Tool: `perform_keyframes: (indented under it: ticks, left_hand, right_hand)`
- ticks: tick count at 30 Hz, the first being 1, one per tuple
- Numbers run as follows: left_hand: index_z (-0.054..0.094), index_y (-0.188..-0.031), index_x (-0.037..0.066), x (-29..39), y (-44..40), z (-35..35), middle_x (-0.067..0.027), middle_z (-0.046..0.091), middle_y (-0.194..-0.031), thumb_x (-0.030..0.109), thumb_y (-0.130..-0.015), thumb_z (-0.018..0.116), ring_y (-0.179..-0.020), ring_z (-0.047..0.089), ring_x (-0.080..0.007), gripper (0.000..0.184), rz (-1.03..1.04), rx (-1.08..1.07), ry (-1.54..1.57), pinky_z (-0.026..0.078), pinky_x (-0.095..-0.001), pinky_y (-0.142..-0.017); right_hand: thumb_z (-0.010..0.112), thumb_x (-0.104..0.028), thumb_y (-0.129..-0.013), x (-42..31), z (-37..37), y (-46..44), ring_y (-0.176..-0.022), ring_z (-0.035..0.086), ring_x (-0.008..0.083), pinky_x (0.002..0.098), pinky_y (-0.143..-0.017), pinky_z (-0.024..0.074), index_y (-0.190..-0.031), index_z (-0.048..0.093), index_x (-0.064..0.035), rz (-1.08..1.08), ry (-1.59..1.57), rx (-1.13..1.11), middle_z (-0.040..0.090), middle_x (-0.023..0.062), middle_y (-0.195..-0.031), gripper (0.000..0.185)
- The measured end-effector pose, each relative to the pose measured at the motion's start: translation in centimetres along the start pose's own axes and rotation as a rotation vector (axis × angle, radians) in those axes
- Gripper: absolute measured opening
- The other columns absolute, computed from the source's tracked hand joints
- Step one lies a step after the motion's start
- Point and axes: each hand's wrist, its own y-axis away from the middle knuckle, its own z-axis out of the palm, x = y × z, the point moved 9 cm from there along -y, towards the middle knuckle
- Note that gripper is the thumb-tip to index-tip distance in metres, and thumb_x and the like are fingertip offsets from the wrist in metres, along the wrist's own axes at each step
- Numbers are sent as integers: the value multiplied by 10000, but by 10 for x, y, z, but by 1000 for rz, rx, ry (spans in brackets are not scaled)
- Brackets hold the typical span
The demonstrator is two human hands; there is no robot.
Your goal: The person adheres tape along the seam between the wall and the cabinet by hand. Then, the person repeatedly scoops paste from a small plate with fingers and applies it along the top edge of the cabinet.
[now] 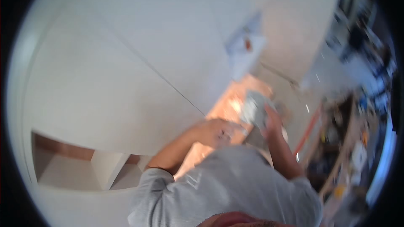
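Observation:
My right hand (272, 120) grips the edge of a grey-white cloth-like piece (254, 108); blur hides exactly what kind of thing it is. Just left of it, my left hand (221, 133) is closed, with whitish smears on its fingers. A thin pale end shows beyond those fingers, too blurred to name. Both hands are in front of my chest, above a long orange-brown board or strip (225, 107) with a bright glare on it. The two hands are apart.
A large white panel (139, 88) with a dark seam fills the left side. Open white compartments (69, 168) lie at lower left. A blue-white sheet with a reddish spot (247, 44) is ahead. Cluttered shelving (336, 130) and a red bar (308, 129) stand at right.

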Motion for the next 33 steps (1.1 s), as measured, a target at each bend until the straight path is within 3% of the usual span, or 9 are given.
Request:
perform_keyframes:
  ticks: [1, 6, 8, 10, 12, 14, 18, 27, 33]
  left_hand:
    - [573, -1291, 49, 24, 8, -17, -33, 659, -952, -15, -783, 595, -678, 540, -100, 513, 109, 26, 168, 467, -280, -622]
    - [443, -1354, -15, 145, 138, -189, -86, 632, -1020, 115, -833, 686, -802, 622, -134, 589, 479, 776, -143, 521, -297, -687]
    - [327, -1420, -22, 224, 208, -250, -117, 620, -999, 119, -845, 693, -773, 645, -187, 696, 486, 1170, -189, 568, -345, -667]
    - [366, -1397, -31, 292, 274, -297, -66, 610, -818, 17, -827, 630, -697, 598, -148, 630, 520, 1373, -399, 561, -319, -649]
    - [364, -1422, -34, 337, 314, -333, -98, 637, -865, 62, -804, 664, -636, 584, -134, 694, 364, 1676, -514, 559, -319, -604]
    - [284, -1470, -40, 365, 344, -368, -140, 655, -909, -7, -788, 572, -597, 547, -142, 740, 370, 1694, -518, 541, -309, -566]
    - [303, -1463, -25, 387, 346, -385, -109, 639, -796, 8, -812, 604, -593, 564, -161, 718, 128, 1819, -563, 541, -341, -539]
    - [283, -1467, -23, 399, 315, -384, -160, 624, -800, 13, -827, 581, -604, 576, -197, 707, 83, 1960, -630, 564, -385, -543]
    - [470, -1288, -130, 382, 273, -449, -207, 638, -840, 62, -832, 619, -698, 645, -266, 517, 151, 1946, -400, 585, -395, -606]
  right_hand:
    - [569, -204, -968, 1, -2, -7, -1079, 630, 253, 380, -954, 497, -1304, 514, 38, 21, 39, -11, 619, 132, -1229, 418]
    - [528, -217, -973, 1, 2, -15, -1117, 605, 268, 405, -973, 475, -1308, 508, 10, 33, 34, -158, 601, 125, -1227, 405]
    - [537, -229, -971, 3, 7, -14, -1099, 614, 265, 405, -949, 484, -1300, 519, -2, 68, 43, -164, 606, 115, -1223, 400]
    - [542, -248, -972, 3, 8, -11, -1103, 617, 264, 406, -934, 491, -1292, 531, -16, 87, 79, -128, 610, 108, -1233, 396]
    - [540, -274, -977, -2, 2, -17, -1130, 614, 264, 408, -928, 498, -1286, 544, -32, 102, 142, -61, 612, 105, -1258, 392]
    - [544, -278, -977, -3, 0, -23, -1125, 617, 259, 396, -901, 509, -1272, 552, -35, 98, 168, -93, 615, 105, -1252, 383]
    - [540, -272, -979, -2, 0, -27, -1126, 617, 260, 398, -886, 519, -1277, 546, -31, 118, 157, -103, 615, 104, -1252, 384]
    - [525, -250, -984, 5, 1, -30, -1134, 613, 265, 413, -903, 516, -1298, 530, -28, 155, 129, -107, 615, 99, -1255, 384]
    - [522, -252, -983, -3, -10, -24, -1124, 618, 273, 409, -905, 514, -1306, 526, -30, 133, 146, -82, 613, 94, -1259, 392]
